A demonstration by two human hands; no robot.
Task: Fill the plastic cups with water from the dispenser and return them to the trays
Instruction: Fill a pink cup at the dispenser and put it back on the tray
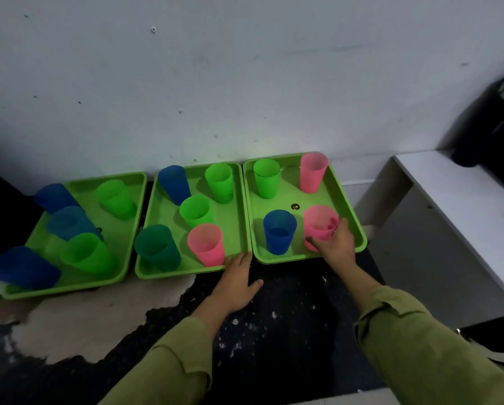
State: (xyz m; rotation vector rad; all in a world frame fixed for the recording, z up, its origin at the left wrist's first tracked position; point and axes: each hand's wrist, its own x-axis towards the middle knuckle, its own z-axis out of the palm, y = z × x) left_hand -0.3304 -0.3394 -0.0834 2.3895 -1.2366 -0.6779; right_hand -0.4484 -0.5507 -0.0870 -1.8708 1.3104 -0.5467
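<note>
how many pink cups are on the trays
3. One pink cup stands at the middle tray's front right; one at the right tray's back right; one at its front right, in the right hand's grip. None seems hidden.

Dim, bluish light; soft focus throughout; wide-angle bending and smear at edges.

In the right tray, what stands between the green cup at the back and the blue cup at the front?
Nothing: in the head view, only bare floor of the right tray lies between the green cup and the blue cup.
</note>
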